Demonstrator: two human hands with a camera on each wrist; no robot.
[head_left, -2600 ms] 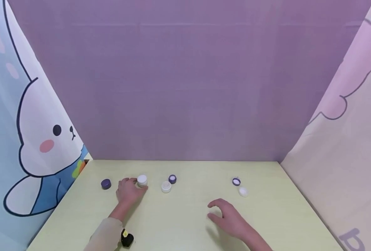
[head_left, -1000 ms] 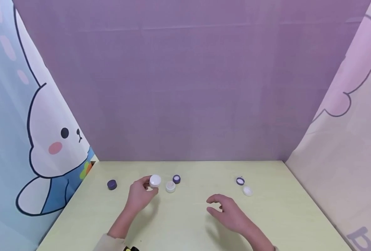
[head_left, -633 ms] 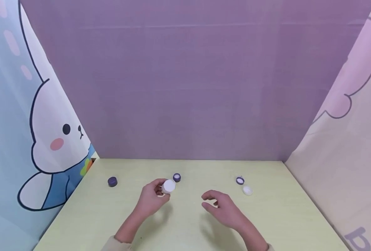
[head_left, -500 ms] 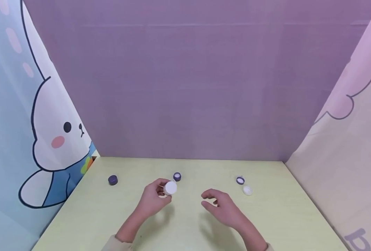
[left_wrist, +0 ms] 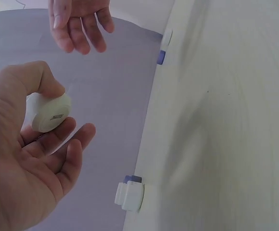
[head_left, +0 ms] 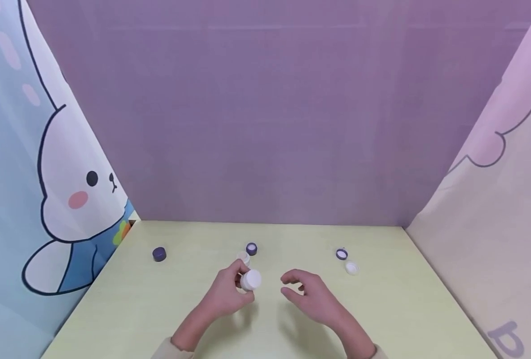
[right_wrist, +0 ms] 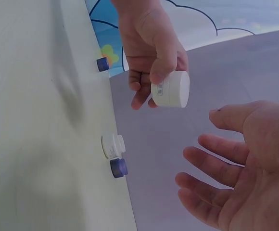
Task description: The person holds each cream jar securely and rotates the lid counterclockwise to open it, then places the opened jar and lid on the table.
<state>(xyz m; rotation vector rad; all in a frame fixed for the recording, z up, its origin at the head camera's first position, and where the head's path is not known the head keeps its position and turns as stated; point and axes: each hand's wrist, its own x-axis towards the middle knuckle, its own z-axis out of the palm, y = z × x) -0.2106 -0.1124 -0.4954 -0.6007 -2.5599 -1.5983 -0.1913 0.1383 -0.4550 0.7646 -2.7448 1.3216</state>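
Between thumb and fingers, my left hand (head_left: 228,293) grips a white capped jar (head_left: 251,280) above the table. The jar is tilted, its flat lid facing toward the right hand; small print shows on its side (right_wrist: 171,90) in the right wrist view. My right hand (head_left: 312,296) hovers just right of the jar, fingers loosely bent and apart, holding nothing. Behind the left hand stands an open white jar (head_left: 243,257), partly hidden by its fingers. Beside that one is a small open purple jar (head_left: 251,248).
A dark purple capped jar (head_left: 159,254) stands at the table's left. On the right lie a purple lid (head_left: 342,254) and a white lid (head_left: 351,268), close together. A purple backdrop (head_left: 269,124) rises at the back edge of the pale table (head_left: 112,309).
My left hand has lifted the white jar off the table and carried it right and nearer, tilting it. My right hand has shifted slightly left, closer to the jar.
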